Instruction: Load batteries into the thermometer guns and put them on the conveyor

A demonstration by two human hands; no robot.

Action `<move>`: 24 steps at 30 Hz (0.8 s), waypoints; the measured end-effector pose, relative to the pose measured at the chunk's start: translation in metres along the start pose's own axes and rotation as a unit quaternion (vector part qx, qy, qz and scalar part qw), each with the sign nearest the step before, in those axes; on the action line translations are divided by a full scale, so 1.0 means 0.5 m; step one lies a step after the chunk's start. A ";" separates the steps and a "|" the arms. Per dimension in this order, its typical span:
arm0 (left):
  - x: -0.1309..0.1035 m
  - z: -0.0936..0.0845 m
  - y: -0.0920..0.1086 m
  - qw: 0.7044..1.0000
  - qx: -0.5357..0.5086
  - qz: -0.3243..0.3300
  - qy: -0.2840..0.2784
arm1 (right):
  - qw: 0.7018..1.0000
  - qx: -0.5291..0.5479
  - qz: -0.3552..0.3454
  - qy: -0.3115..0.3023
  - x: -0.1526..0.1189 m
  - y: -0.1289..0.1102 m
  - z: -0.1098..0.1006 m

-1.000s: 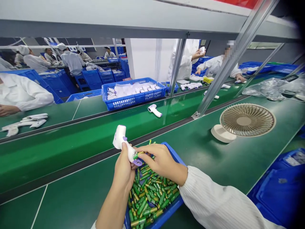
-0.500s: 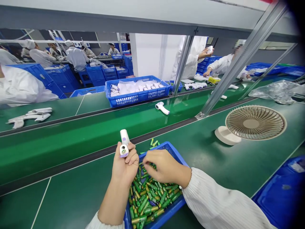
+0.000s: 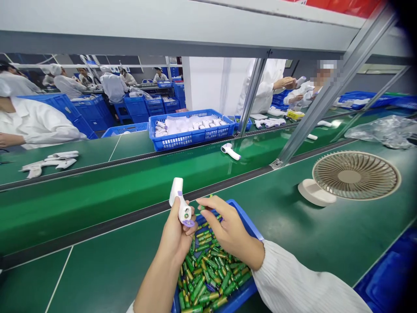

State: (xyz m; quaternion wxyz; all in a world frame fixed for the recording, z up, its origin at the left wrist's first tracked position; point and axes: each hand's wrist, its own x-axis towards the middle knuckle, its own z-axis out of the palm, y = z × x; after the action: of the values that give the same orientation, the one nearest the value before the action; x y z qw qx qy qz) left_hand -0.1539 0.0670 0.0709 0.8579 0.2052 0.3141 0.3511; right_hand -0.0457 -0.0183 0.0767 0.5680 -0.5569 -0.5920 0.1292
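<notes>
A white thermometer-shaped device with purple parts rests in my left hand, its round battery opening facing me and a green end showing inside. Just right of it, my right hand pinches a small green battery between thumb and fingers, above the far end of a blue tray. Many green and gold batteries fill the tray under both hands.
One similar device lies on the green conveyor. Behind it stands a blue basket of white devices. A beige fan is at the right, past a metal post. Other people sit across the line.
My left hand has tilted the device and shifted it slightly right. My right hand has risen from over the batteries, its fingertips now beside the device. The whole view has shifted a little.
</notes>
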 end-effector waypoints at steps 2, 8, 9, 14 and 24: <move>0.001 -0.002 -0.002 1.000 0.002 -0.009 -0.002 | 0.999 0.024 0.008 0.034 0.008 -0.003 0.012; 0.003 0.000 -0.006 0.999 0.012 -0.020 0.037 | 0.995 0.020 -0.032 0.089 0.009 0.016 0.030; 0.003 0.000 -0.006 0.999 0.010 -0.025 0.043 | 0.996 0.011 -0.060 0.072 0.008 0.016 0.028; 0.002 0.000 -0.007 0.999 0.007 -0.038 0.018 | 0.995 0.005 -0.101 -0.027 0.003 0.008 0.015; -0.010 0.011 -0.017 0.998 0.049 -0.029 0.010 | 0.990 0.137 0.034 0.029 0.010 0.027 0.037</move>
State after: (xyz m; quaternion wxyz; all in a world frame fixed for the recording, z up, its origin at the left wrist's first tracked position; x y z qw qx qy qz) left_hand -0.1486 0.0568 0.0720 0.8534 0.2342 0.3451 0.3128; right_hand -0.0528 -0.0009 0.0629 0.6514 -0.4972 -0.5325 0.2120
